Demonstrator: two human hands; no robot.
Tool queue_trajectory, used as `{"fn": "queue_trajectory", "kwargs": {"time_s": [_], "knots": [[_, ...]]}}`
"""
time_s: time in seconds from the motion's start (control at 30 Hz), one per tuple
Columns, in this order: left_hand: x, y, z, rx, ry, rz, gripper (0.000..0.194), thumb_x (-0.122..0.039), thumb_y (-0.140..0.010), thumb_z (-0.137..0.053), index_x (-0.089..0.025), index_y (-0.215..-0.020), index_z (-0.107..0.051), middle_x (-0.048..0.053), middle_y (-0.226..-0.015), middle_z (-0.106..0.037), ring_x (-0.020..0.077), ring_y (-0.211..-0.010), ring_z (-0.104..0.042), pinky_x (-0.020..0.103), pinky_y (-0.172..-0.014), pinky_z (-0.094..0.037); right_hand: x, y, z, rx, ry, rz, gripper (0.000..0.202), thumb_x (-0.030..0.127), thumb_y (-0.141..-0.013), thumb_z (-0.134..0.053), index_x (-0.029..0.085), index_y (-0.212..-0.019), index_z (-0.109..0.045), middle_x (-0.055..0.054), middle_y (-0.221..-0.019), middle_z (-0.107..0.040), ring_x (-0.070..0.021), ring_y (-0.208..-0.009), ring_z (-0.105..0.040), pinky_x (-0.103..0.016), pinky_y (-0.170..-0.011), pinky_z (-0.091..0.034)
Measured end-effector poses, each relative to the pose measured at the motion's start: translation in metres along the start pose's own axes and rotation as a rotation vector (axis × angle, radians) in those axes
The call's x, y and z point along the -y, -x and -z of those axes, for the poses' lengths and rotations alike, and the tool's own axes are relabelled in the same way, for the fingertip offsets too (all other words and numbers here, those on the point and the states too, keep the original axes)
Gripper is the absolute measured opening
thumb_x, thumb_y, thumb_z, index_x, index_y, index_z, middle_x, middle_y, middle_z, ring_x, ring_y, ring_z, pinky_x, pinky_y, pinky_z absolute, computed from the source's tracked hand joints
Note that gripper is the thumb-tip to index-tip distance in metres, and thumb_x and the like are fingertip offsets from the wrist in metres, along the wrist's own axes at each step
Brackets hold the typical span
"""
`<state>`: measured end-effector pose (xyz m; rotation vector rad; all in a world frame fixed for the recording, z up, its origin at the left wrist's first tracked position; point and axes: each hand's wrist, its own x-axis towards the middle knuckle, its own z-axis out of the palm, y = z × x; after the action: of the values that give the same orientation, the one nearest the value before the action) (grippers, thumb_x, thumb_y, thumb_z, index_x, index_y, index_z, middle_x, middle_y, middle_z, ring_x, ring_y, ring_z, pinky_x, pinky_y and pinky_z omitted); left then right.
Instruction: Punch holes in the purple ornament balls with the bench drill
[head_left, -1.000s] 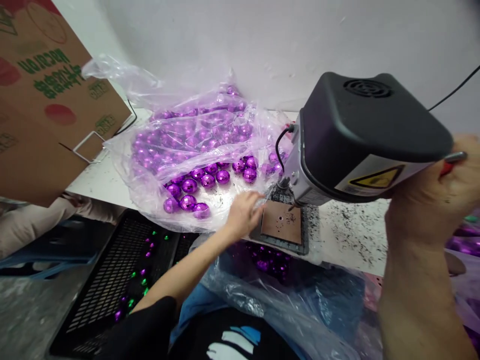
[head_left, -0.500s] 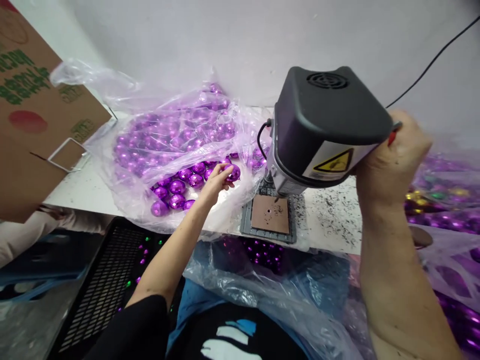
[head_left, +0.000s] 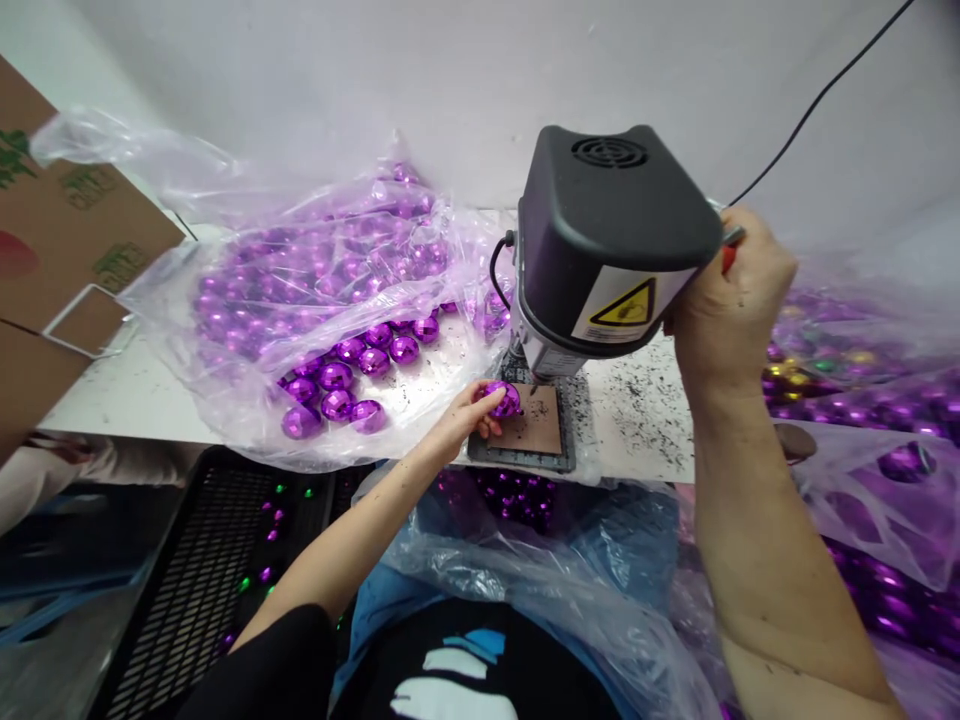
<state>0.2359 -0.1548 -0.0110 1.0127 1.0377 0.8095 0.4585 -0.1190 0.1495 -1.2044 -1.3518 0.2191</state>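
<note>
My left hand [head_left: 474, 412] pinches a shiny purple ball [head_left: 502, 399] over the left part of a brown square plate [head_left: 536, 425] on the machine's base. Above the plate stands a black drill-like machine [head_left: 615, 220] with a yellow warning label. At its right side my right hand [head_left: 731, 290] is wrapped round a red and grey handle [head_left: 730, 250], mostly hidden by the fingers. Many more purple balls [head_left: 335, 376] lie to the left, in and in front of a clear plastic bag [head_left: 247, 400].
At the left are a cardboard box [head_left: 67, 230] and a black crate [head_left: 180, 580]. Dark shavings are scattered on the white table [head_left: 645, 440]. Bags of purple and gold balls stand at the right. A plastic sheet [head_left: 510, 560] hangs at the front edge.
My left hand has carried the purple ball rightward from beside the other balls to above the brown plate. My right hand remains at the handle; the whole view has shifted.
</note>
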Motion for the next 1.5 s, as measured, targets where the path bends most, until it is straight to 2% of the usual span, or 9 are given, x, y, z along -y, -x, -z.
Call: {"fn": "queue_trajectory", "kwargs": {"time_s": [0.07,0.2,0.4,0.57,0.8,0.9,1.03,1.2,1.5], "knots": [[0.002,-0.002,-0.002,-0.074,-0.184,-0.108,0.043,-0.049,-0.088,-0.065,-0.018,-0.116,-0.059,0.004,-0.095,-0.070,0.0118,-0.067,-0.063,0.022,-0.056,-0.046,0.000,0.000,-0.001,-0.006,-0.027,0.000,0.048,0.059,-0.088,-0.054,0.014,-0.075,-0.042,0.009,-0.055,-0.035,0.0015,-0.041,-0.038,-0.012,-0.039,-0.025],[0.004,0.000,-0.009,-0.118,-0.578,-0.313,0.041,-0.042,-0.090,-0.064,-0.020,-0.124,-0.058,0.006,-0.116,-0.068,0.0222,-0.104,-0.064,0.037,-0.092,-0.051,0.000,0.001,-0.003,-0.038,-0.047,0.024,0.055,0.067,-0.083,-0.054,0.014,-0.073,-0.042,0.009,-0.055,-0.034,0.0012,-0.041,-0.036,-0.013,-0.037,-0.025],[0.011,-0.001,-0.024,-0.165,-0.941,-0.565,0.048,-0.034,-0.083,-0.075,-0.021,-0.125,-0.056,0.008,-0.119,-0.062,0.0257,-0.111,-0.060,0.039,-0.095,-0.049,0.001,0.000,-0.003,-0.037,-0.068,0.056,0.057,0.069,-0.082,-0.054,0.015,-0.072,-0.042,0.009,-0.053,-0.034,0.0013,-0.038,-0.032,-0.014,-0.035,-0.022],[0.024,-0.010,-0.036,-0.263,-0.956,-0.602,0.051,-0.032,-0.074,-0.084,-0.020,-0.116,-0.058,0.007,-0.110,-0.063,0.0258,-0.105,-0.058,0.039,-0.092,-0.046,0.002,0.002,-0.003,-0.039,-0.051,0.069,0.053,0.066,-0.086,-0.052,0.015,-0.074,-0.042,0.008,-0.054,-0.035,0.0006,-0.039,-0.035,-0.014,-0.038,-0.024],[0.032,-0.013,-0.038,-0.256,-0.968,-0.602,0.042,-0.030,-0.081,-0.075,-0.021,-0.117,-0.055,0.006,-0.108,-0.064,0.0250,-0.105,-0.057,0.040,-0.097,-0.039,0.005,0.005,0.000,-0.041,-0.011,0.076,0.050,0.060,-0.091,-0.050,0.014,-0.073,-0.043,0.007,-0.055,-0.031,0.0002,-0.046,-0.035,-0.015,-0.047,-0.026],[0.032,-0.013,-0.038,-0.247,-0.980,-0.598,0.041,-0.033,-0.082,-0.073,-0.021,-0.116,-0.054,0.007,-0.108,-0.063,0.0261,-0.106,-0.057,0.041,-0.098,-0.038,0.007,0.020,0.006,-0.107,0.071,0.160,0.045,0.054,-0.093,-0.051,0.013,-0.075,-0.049,0.006,-0.054,-0.033,-0.0005,-0.049,-0.037,-0.017,-0.050,-0.027],[0.032,-0.014,-0.038,-0.260,-0.978,-0.601,0.039,-0.034,-0.082,-0.074,-0.021,-0.113,-0.054,0.007,-0.106,-0.062,0.0271,-0.106,-0.056,0.043,-0.100,-0.038,0.000,0.053,0.014,-0.193,0.152,0.317,0.022,0.033,-0.093,-0.056,0.014,-0.082,-0.057,0.004,-0.067,-0.045,0.0004,-0.054,-0.045,-0.018,-0.053,-0.032],[0.033,-0.014,-0.038,-0.269,-0.970,-0.609,0.039,-0.034,-0.081,-0.074,-0.021,-0.112,-0.053,0.006,-0.105,-0.062,0.0266,-0.106,-0.055,0.045,-0.105,-0.036,-0.013,0.085,0.017,-0.177,0.118,0.474,0.008,0.023,-0.086,-0.061,0.015,-0.087,-0.057,0.004,-0.064,-0.050,-0.0037,-0.056,-0.050,-0.021,-0.055,-0.037],[0.035,-0.014,-0.038,-0.265,-0.967,-0.614,0.038,-0.035,-0.083,-0.072,-0.021,-0.112,-0.053,0.007,-0.107,-0.062,0.0260,-0.106,-0.055,0.045,-0.106,-0.035,-0.019,0.107,0.011,-0.178,0.086,0.391,0.004,0.018,-0.082,-0.060,0.017,-0.082,-0.056,0.002,-0.066,-0.054,-0.0082,-0.060,-0.054,-0.024,-0.055,-0.044]]}}
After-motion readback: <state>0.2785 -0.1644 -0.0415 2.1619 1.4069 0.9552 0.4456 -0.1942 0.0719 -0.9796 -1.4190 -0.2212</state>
